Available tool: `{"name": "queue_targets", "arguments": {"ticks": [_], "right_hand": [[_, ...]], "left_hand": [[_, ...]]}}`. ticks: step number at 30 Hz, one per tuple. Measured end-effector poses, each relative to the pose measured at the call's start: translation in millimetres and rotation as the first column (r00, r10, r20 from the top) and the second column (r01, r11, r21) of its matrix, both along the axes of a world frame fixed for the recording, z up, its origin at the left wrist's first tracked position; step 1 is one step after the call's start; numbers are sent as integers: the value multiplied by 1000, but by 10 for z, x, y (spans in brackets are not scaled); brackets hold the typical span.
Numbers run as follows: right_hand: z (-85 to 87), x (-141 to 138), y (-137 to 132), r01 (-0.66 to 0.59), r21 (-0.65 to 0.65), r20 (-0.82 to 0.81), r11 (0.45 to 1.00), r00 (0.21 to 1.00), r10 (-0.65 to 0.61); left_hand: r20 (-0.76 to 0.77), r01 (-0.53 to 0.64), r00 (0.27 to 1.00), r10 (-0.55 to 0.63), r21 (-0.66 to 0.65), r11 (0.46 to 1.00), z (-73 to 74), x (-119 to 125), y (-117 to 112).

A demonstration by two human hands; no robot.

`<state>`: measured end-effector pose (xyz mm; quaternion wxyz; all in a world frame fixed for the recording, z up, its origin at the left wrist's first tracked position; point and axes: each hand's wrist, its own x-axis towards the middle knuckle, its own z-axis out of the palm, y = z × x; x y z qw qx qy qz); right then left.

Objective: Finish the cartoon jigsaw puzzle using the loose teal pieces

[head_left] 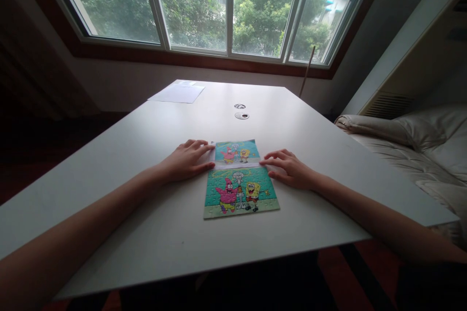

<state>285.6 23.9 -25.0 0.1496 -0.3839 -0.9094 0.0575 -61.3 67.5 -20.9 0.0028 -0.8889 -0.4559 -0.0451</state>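
An assembled cartoon jigsaw puzzle (211,197) lies flat on the white table (306,218), its pieces joined into one rectangle. Just beyond its far edge is a printed picture sheet (219,148) with the same three characters. My left hand (188,160) rests at the left side of the sheet, fingers spread, fingertips at its edge. On the other side, my right hand (288,169) has its fingers stretched out, the fingertips by the sheet's lower right corner and the thumb near the puzzle's upper right. Neither hand grips anything.
Two small round discs (241,115) lie farther back on the table. White paper sheets (178,93) are at the far left corner. A pale padded sofa (423,146) stands to the right, and a thin stick (307,72) leans beneath the window (228,9).
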Motion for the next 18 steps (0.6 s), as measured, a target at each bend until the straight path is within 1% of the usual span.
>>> {"name": "queue_targets", "arguments": {"ticks": [18], "right_hand": [[13, 5, -13, 0, -6, -33, 1000, 999, 0]], "left_hand": [[-16, 4, 1000, -4, -16, 1000, 27, 23, -22]]}}
